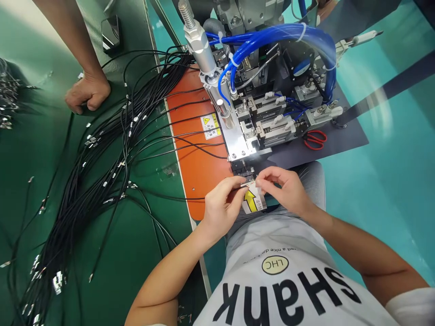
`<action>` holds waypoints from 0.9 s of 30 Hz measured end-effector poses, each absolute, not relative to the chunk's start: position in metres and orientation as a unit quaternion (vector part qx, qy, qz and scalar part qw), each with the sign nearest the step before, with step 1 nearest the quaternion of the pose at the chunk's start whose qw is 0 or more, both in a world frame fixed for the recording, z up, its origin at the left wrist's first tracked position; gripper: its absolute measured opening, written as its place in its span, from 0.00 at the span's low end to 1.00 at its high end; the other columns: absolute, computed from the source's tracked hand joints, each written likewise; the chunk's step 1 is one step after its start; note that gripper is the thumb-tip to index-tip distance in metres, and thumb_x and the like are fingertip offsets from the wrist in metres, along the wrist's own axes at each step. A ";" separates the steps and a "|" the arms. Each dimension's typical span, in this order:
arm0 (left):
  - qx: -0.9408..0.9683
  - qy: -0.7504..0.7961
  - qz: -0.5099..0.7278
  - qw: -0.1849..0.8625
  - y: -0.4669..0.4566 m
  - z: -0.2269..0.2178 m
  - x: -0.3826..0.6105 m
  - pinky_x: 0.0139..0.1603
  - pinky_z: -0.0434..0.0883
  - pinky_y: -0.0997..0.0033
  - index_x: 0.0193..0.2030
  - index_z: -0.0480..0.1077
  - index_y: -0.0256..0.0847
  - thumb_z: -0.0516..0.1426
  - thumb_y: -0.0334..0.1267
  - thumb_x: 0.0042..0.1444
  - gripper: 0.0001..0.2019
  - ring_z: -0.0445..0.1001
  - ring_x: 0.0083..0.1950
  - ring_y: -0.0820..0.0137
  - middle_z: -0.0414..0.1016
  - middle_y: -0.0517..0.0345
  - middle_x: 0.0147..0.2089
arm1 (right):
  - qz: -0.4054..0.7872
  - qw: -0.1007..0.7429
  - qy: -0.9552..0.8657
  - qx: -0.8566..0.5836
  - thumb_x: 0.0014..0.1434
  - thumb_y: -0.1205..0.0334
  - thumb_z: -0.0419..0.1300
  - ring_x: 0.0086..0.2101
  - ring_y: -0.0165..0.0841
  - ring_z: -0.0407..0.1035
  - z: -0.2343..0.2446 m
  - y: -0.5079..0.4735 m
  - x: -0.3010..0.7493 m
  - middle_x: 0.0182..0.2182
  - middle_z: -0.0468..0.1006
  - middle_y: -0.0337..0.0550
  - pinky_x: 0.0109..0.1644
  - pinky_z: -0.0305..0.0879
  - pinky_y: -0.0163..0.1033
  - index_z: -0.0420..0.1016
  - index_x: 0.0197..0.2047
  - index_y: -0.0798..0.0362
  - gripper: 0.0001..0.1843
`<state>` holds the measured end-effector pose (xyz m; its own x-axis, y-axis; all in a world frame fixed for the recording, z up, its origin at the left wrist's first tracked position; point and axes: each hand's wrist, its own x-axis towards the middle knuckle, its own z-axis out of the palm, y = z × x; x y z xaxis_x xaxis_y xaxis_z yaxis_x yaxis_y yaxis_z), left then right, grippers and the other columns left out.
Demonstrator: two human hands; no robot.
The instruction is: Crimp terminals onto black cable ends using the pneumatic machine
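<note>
My left hand [224,203] is closed in a pinch on a black cable [176,197], which runs in from the left over the orange plate. From its fingertips a thin, pale wire end [250,183] points right. My right hand [287,190] pinches at the tip of that wire end; the fingers hide the exact contact. Both hands are just in front of the machine's small black feed block [243,168]. Below them is a metal plate with a yellow arrow label [251,200].
The machine [238,131] carries a metal cylinder and blue air hoses [282,38]. Red-handled scissors [315,140] lie on its grey base. Many black cables [91,181] cover the green table at left. Another person's hand [89,93] rests there near a phone [111,34].
</note>
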<state>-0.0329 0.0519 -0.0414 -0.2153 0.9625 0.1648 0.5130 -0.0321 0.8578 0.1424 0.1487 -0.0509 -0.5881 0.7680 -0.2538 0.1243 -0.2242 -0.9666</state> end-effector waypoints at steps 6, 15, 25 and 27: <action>0.476 0.648 0.453 0.385 0.051 -0.040 -0.033 0.35 0.76 0.78 0.43 0.77 0.42 0.59 0.35 0.61 0.06 0.77 0.34 0.75 0.79 0.59 0.36 | 0.752 0.211 -0.516 -0.352 0.58 0.57 0.66 0.26 0.25 0.69 -0.054 0.160 0.139 0.31 0.78 0.38 0.34 0.69 0.34 0.79 0.39 0.52 0.09; 0.424 0.643 0.462 0.438 0.050 -0.036 -0.033 0.26 0.73 0.82 0.42 0.76 0.41 0.59 0.37 0.62 0.06 0.73 0.28 0.77 0.76 0.60 0.31 | 0.765 0.197 -0.528 -0.314 0.56 0.58 0.68 0.27 0.27 0.70 -0.061 0.161 0.130 0.30 0.79 0.38 0.33 0.69 0.34 0.80 0.36 0.52 0.07; 0.479 0.647 0.446 0.391 0.050 -0.043 -0.033 0.27 0.71 0.82 0.45 0.75 0.41 0.57 0.36 0.63 0.06 0.71 0.26 0.80 0.77 0.60 0.32 | 0.621 0.271 -0.657 -0.329 0.58 0.61 0.65 0.29 0.28 0.68 -0.058 0.153 0.129 0.30 0.78 0.39 0.33 0.63 0.36 0.79 0.33 0.52 0.04; 0.492 0.649 0.438 0.381 0.049 -0.043 -0.033 0.27 0.71 0.82 0.46 0.74 0.41 0.56 0.35 0.64 0.07 0.70 0.26 0.80 0.77 0.60 0.32 | 0.652 0.259 -0.635 -0.323 0.60 0.60 0.64 0.29 0.28 0.68 -0.058 0.155 0.130 0.29 0.77 0.39 0.34 0.65 0.36 0.79 0.35 0.53 0.06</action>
